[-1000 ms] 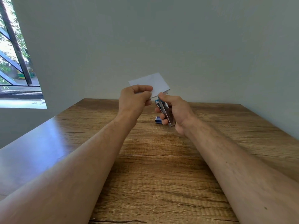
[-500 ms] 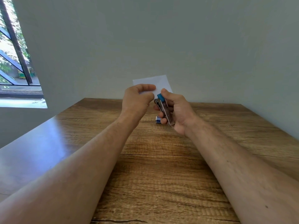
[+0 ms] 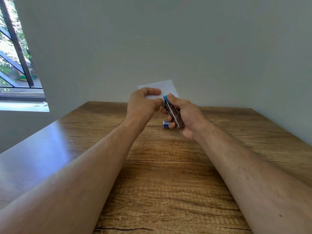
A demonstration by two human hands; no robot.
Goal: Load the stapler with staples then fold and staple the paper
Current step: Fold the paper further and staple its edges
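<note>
We hold both hands raised above the far middle of the tabletop point(image 3: 168, 183), close to its far edge. The left hand point(image 3: 143, 103) pinches the folded white paper point(image 3: 162, 87) between thumb and curled fingers; the sheet stands up behind the knuckles, against the grey wall point(image 3: 168, 39), and its lower part is hidden by that hand. The right hand point(image 3: 187, 115) grips the stapler point(image 3: 173, 114), fingers wrapped round the metal body and the thumb lying along the top next to the blue cap. The blue end points up and away from us, touching or just beside the paper's lower right edge; we cannot tell whether the paper sits inside the stapler's mouth, since both hands cover that spot. A small blue and white box point(image 3: 166, 124) lies flat on the tabletop below the hands, near the far edge; the right hand's fingers overlap its right end, so only its left part shows. Both bare forearms run from the near corners toward the middle and cover much of the wood grain. A window point(image 3: 15, 56) with dark bars shows at the far left, beyond the table's left edge.
</note>
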